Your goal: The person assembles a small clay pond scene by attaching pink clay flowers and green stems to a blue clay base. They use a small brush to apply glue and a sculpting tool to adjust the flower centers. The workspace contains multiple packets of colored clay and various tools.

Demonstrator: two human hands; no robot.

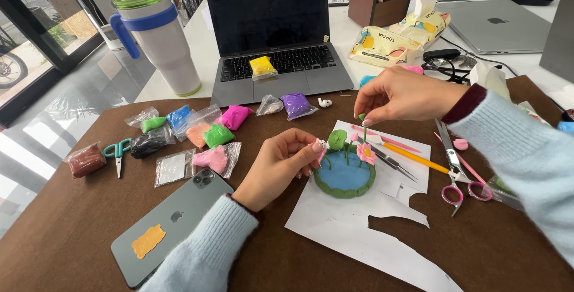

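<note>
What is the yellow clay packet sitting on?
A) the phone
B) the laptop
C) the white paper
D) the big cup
B: the yellow clay packet lies on the open laptop, across the bottom of its keyboard, well away from the phone, the white paper and the big cup.

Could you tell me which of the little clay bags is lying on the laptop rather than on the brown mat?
The yellow clay bag: it alone rests on the laptop, below the keyboard.
</note>
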